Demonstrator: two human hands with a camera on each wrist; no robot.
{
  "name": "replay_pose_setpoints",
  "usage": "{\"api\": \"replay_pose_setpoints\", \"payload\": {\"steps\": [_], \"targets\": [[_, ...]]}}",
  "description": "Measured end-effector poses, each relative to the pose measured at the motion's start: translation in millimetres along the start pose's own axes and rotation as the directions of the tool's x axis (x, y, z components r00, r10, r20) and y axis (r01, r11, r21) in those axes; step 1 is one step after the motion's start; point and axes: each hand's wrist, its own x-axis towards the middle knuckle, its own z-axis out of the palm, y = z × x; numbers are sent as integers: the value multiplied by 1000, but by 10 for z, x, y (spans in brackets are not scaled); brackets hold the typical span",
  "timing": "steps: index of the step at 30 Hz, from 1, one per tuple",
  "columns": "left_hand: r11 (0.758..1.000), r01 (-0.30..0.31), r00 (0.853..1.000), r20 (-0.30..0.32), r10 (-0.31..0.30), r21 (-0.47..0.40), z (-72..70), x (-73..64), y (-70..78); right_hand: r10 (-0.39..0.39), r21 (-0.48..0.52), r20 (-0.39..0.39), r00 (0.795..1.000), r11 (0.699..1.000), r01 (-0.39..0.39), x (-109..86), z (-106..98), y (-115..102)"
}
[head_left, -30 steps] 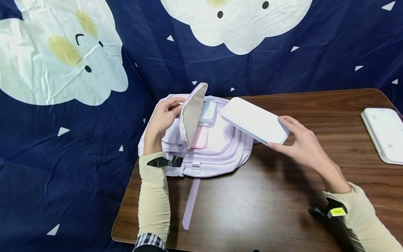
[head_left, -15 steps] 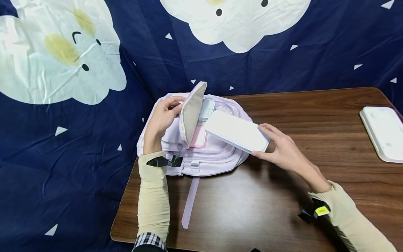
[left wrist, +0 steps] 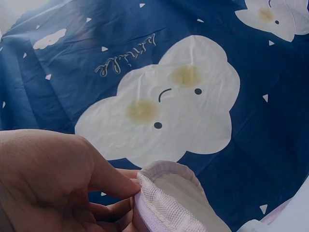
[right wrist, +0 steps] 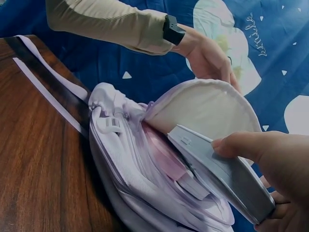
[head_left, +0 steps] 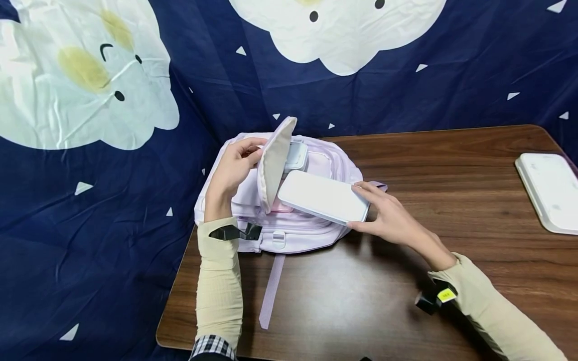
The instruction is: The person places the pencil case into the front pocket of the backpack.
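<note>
A pale lilac backpack lies on the table with its front pocket unzipped. My left hand pinches the rim of the pocket's flap and holds it raised; the left wrist view shows thumb and fingers on the flap's mesh edge. With thumb and fingers at its right end, my right hand grips a flat white case with a pale blue rim. The case slants over the pocket, its far end close to the flap's lining. Below it sit a pink case and a small light blue case, both partly hidden.
Another white case lies at the table's right edge. A lilac strap trails from the backpack toward the table's front. Behind the brown wooden table hangs a dark blue curtain printed with white clouds.
My right hand has carried the white case left and slightly down, from beside the backpack to over its open pocket. The left hand keeps the flap raised in the same place.
</note>
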Motion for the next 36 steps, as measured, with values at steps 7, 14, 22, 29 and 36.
{"api": "replay_pose_setpoints", "payload": {"steps": [7,14,22,29,36], "targets": [[1000,3,1000,8,-3,-6,9,13,5,-30,9,18,999,1000,29,50,24,4],[1000,-2,1000,23,1,22,19,24,51,-54,4,38,998,999,53,110,49,22],[996,-3,999,37,0,85,8,37,105,-73,48,-53,996,996,75,200,93,78],[998,14,1000,22,-15,68,29,47,113,-73,78,-80,994,994,80,249,124,129],[999,-4,999,40,2,41,71,65,129,-71,77,-74,995,994,76,276,164,158]]}}
